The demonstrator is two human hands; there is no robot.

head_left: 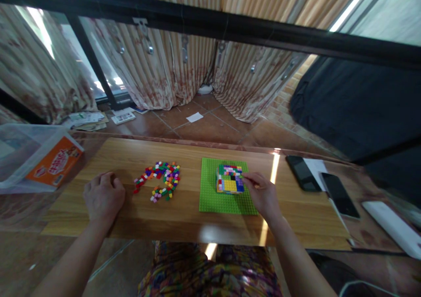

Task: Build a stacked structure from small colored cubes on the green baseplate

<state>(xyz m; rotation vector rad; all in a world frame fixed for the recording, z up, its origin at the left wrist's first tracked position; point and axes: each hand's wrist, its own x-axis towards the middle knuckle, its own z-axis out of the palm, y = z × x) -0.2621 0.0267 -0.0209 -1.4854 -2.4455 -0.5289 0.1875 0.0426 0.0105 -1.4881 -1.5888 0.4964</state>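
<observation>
A small structure of multicoloured toy bricks (230, 185) stands on a green studded baseplate (210, 202). It has a yellow area at the front and a blue part at its right side. My right hand (265, 196) reaches in from the right, thumb and fingertips pinched at the structure's upper right edge. A small greenish brick (241, 176) shows at those fingertips, partly hidden. On the wooden board at left, my left hand (104, 196) rests palm down with its fingers curled in. Between my hands lies a curved, loose pile of small coloured bricks (171, 174).
At far left stands a clear plastic box (29, 134) with an orange label. Two dark phones (304, 173) and white paper (316, 169) lie at the right, with a long white object (393, 227) beyond. A black bar (197, 18) crosses before the curtains (158, 69).
</observation>
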